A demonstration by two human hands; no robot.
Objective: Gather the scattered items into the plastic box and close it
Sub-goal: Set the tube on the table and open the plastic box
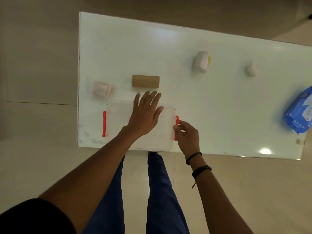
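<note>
A clear plastic box with its lid on sits at the near left of the white table, an orange latch on each short side. My left hand lies flat on the lid with fingers spread. My right hand pinches the right orange latch. The left latch is untouched. Scattered on the table are a brown cardboard tube, a pale pink packet, a white roll with a yellow end, a small white lump and a blue wipes pack.
The white table ends close to my legs; its left edge runs just beside the box. A tiny pale object lies near the front right corner. Tiled floor surrounds the table.
</note>
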